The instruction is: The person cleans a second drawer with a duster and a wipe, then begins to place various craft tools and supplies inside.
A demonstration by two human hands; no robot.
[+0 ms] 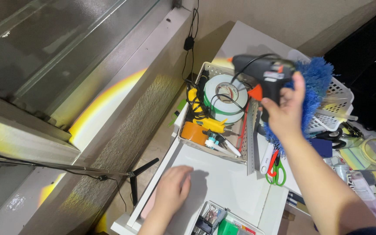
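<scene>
Black glue gun (264,72) w/ orange trigger is held up over the tool basket (207,69), its cord trailing down among the tape rolls (224,93). Right hand (286,111) wrapped tight round the grip. Left hand (173,189) flat on white desk (223,182), fingers loosely spread, holding nothing. Looks like mid-lift; next needs cord freed from the clutter.

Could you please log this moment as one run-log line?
right hand: holds glue gun above basket | left hand: flat on white table
</scene>
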